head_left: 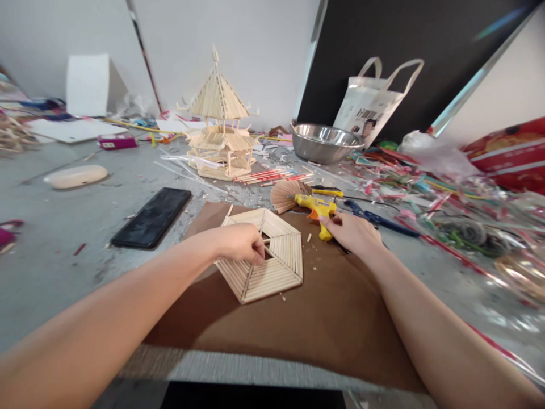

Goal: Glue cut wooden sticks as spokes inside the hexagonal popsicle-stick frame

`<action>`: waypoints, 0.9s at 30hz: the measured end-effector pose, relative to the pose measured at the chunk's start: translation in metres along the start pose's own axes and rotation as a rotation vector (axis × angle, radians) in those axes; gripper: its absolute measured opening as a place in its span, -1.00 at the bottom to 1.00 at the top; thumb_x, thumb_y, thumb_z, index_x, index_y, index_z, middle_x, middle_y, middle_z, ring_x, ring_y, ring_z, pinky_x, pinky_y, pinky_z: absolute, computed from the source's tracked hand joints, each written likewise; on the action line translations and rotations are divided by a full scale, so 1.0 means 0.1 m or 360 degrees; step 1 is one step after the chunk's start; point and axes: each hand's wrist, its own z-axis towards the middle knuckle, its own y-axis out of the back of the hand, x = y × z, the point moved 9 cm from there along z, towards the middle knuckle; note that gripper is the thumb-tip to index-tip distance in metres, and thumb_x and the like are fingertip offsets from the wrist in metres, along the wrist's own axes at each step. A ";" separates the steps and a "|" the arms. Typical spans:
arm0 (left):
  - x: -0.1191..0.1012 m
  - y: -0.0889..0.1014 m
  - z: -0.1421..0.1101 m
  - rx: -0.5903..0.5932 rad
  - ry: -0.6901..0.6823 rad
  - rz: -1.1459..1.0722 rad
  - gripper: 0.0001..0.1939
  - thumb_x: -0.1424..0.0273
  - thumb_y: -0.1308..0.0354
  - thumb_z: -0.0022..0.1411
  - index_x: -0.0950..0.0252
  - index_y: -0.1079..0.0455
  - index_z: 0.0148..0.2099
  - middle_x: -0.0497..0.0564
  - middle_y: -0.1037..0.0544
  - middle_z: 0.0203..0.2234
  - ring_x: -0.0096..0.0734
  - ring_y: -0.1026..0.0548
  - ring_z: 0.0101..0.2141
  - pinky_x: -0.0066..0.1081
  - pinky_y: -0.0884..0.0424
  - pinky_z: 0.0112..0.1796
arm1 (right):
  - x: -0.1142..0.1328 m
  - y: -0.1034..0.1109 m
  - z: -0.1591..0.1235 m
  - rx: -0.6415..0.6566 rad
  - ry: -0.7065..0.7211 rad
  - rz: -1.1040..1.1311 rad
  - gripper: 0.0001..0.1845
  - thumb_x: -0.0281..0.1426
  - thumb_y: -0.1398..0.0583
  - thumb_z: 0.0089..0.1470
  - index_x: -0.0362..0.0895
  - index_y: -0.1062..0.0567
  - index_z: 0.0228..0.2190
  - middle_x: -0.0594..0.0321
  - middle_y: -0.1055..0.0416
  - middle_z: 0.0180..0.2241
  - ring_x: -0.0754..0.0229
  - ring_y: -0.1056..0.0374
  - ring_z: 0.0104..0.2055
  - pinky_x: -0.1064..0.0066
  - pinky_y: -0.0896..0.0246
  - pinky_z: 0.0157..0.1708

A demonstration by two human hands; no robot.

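A hexagonal panel of pale wooden sticks point(272, 278), with an opening in its middle, lies on a brown sheet point(332, 318). My left hand point(240, 243) is over the panel, its fingers pinched together at the opening. Whatever those fingers hold is hidden. At the panel's right, my right hand point(355, 232) is closed around the handle of a yellow hot glue gun point(317, 210), whose nozzle points left. A pleated brown paper fan point(286, 196) lies by the nozzle. Small stick bits are scattered around the panel.
Behind stands a stick pagoda model point(219, 130). A black phone point(152, 218) and white oval case point(76, 176) lie left. A yellow-handled cutter point(327, 192), dark blue pliers point(378, 218) and tangled scraps point(460, 227) lie right. A metal bowl point(326, 145) stands near a white bag point(368, 105).
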 end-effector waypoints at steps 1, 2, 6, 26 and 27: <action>0.00 0.00 0.00 -0.0003 0.0005 0.0002 -0.74 0.28 -0.08 -0.09 0.27 -0.45 -0.33 -0.04 -0.52 -0.44 -0.50 -0.38 -0.45 -0.57 -0.18 -0.47 | 0.02 -0.01 0.01 -0.0001 0.0027 0.0014 -0.34 0.14 0.16 -0.18 -0.06 -0.44 -0.37 0.08 -0.41 -0.33 -0.03 -0.33 -0.30 0.26 -0.14 -0.45; 0.00 0.00 0.00 -0.0005 0.0006 0.0003 -0.74 0.28 -0.08 -0.09 0.27 -0.45 -0.33 -0.04 -0.52 -0.45 -0.50 -0.37 -0.46 -0.56 -0.18 -0.47 | 0.05 -0.02 0.01 -0.0011 0.0063 0.0025 -0.37 0.12 0.14 -0.17 -0.07 -0.44 -0.41 0.09 -0.42 -0.34 -0.02 -0.33 -0.31 0.27 -0.14 -0.45; -0.01 0.00 0.00 -0.0009 -0.0028 -0.0020 -0.74 0.26 -0.07 -0.09 0.29 -0.44 -0.35 -0.04 -0.50 -0.48 -0.51 -0.36 -0.48 -0.56 -0.17 -0.48 | 0.10 -0.05 0.04 -0.0049 0.0139 0.0218 -0.58 -0.06 0.01 -0.13 -0.15 -0.39 -0.56 0.07 -0.42 -0.41 0.06 -0.34 -0.37 0.36 -0.15 -0.50; -0.02 -0.01 -0.01 0.0029 -0.0112 -0.0002 -0.70 0.25 0.03 -0.02 0.31 -0.41 -0.33 -0.04 -0.46 -0.55 -0.53 -0.34 -0.53 -0.57 -0.18 -0.49 | 0.43 0.21 -0.33 0.0606 0.0557 0.2339 -0.72 -0.46 -0.16 -0.24 -0.06 -0.38 -0.35 0.35 -0.36 -0.50 0.34 -0.27 -0.53 0.48 -0.23 -0.51; -0.02 0.00 -0.02 0.0026 -0.0106 0.0002 -0.70 0.25 0.05 0.00 0.32 -0.41 -0.34 -0.04 -0.44 -0.58 -0.53 -0.32 -0.56 -0.57 -0.17 -0.51 | 0.45 0.21 -0.35 0.0646 0.0591 0.2287 -0.74 -0.46 -0.15 -0.23 -0.08 -0.39 -0.36 0.34 -0.36 -0.51 0.36 -0.24 -0.58 0.50 -0.20 -0.56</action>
